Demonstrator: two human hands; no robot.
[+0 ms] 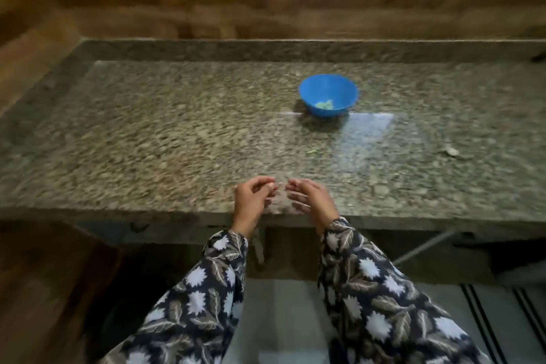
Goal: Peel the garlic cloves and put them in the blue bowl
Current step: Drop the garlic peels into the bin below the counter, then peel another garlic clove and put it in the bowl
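A blue bowl (328,94) stands on the speckled stone counter (177,133), right of centre, with a few pale peeled cloves (324,104) at its bottom. Both hands hover over the counter's near edge, a short gap between them. My left hand (253,199) has curled fingers and pinches a small pale garlic clove (270,185) at its fingertips. My right hand (310,198) has loosely curled fingers pointing toward the left hand; I see nothing in it. The frame is blurred.
A small pale scrap (310,151) lies on the counter in front of the bowl, and a bit of garlic skin (451,151) lies far right. A wooden wall rises behind the counter. Below the near edge is floor.
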